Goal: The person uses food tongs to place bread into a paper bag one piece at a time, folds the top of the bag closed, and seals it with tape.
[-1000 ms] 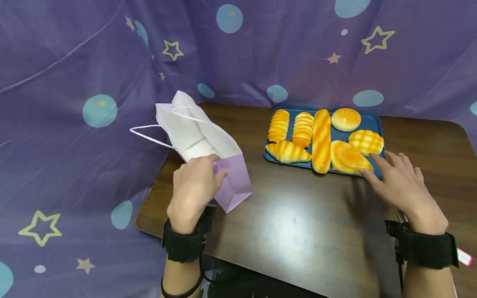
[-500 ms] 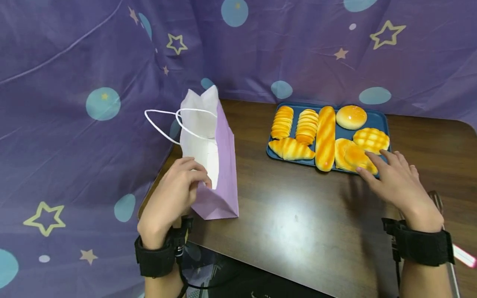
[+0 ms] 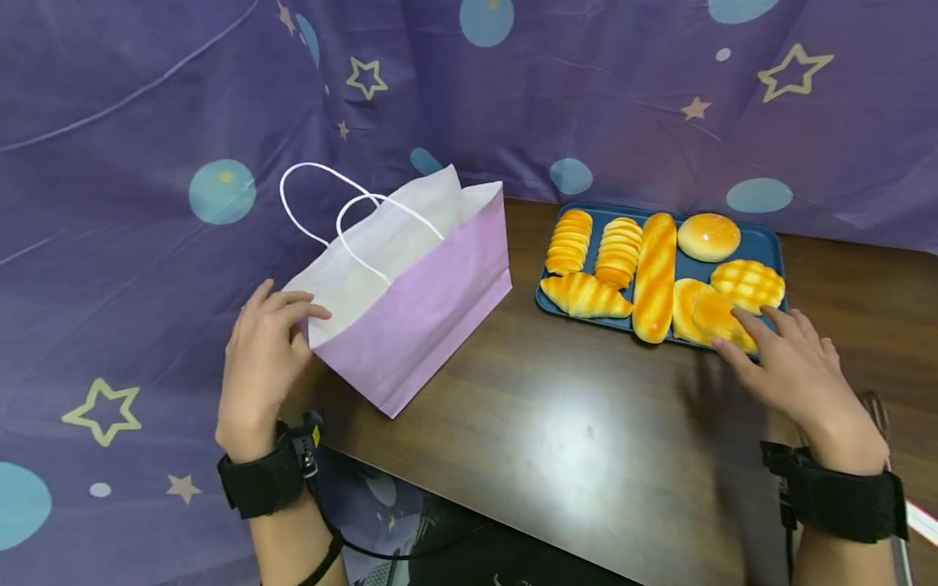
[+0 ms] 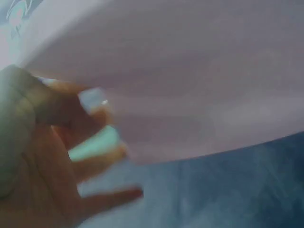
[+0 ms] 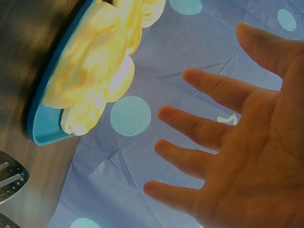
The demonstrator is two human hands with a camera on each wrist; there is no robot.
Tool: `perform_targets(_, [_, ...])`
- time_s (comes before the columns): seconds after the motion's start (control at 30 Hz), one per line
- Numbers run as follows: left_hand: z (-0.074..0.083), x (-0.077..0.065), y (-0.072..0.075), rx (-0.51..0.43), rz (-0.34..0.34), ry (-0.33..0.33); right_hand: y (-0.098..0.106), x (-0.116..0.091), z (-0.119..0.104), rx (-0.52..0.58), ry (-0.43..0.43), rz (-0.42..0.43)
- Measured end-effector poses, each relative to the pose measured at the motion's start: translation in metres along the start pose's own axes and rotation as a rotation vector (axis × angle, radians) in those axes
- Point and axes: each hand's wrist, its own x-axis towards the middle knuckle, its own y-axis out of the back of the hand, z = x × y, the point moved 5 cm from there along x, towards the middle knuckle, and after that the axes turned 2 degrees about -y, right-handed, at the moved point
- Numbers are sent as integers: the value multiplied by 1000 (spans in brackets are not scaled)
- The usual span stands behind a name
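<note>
The paper bag (image 3: 418, 325) stands towards the left end of the tabletop (image 3: 579, 439), and the left grip (image 3: 264, 358) appears to pinch its rim at one corner; a hard tug there could crease the thin wall or tip the bag, since one corner seems to be its only support. The looped handles (image 3: 315, 165) cross the mouth and might snag fingers. The right grip (image 3: 795, 374), fingers spread and holding nothing, hovers over the tray's near right corner, where a careless dip could shove the bread or tilt the tray (image 3: 758, 244). Counted: one bag, two handles, one tray, two ridged rolls (image 3: 569, 242), one croissant (image 3: 585, 295), one long loaf (image 3: 655, 277), one round bun (image 3: 709, 238), one checked bun (image 3: 747, 283), and a flat layered bread (image 3: 707, 313) that could be one piece or two; two slotted metal heads (image 5: 9, 185) show in part beside the tray.
</note>
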Motion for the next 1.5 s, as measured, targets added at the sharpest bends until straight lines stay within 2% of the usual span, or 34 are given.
perform_targets(0.07, [15,-3,8,33,78,65,3,-3,3,-4,-1,9])
perform_targets(0.13, [38,-5,16,34,182,116,5,-7,7,-8,2,20])
perform_targets(0.2, [63,-7,20,-22,272,150,7,-10,9,-10,1,32])
perform_targets(0.27, [87,-6,16,-87,327,181,7,-12,10,-7,3,43])
perform_targets(0.33, [103,-3,6,-134,321,230,7,-13,10,-8,8,50])
perform_targets(0.43, [109,3,-14,-125,256,369,6,-14,9,-13,13,50])
perform_targets(0.53, [103,7,-33,-103,190,483,3,-14,9,-22,3,40])
perform_targets(0.6, [99,10,-42,-105,178,498,1,-15,11,-22,-9,37])
perform_targets(0.77, [87,21,-57,-151,219,447,0,-15,13,-12,-22,49])
perform_targets(1.0, [62,23,-55,-221,320,391,0,-16,20,-5,-47,32])
perform_targets(1.2, [32,25,-61,-268,362,380,1,-23,25,6,-84,42])
perform_targets(1.33, [11,32,-67,-314,378,344,3,-31,31,6,-117,71])
perform_targets(1.5, [-19,42,-67,-360,367,318,3,-43,40,-49,-196,117])
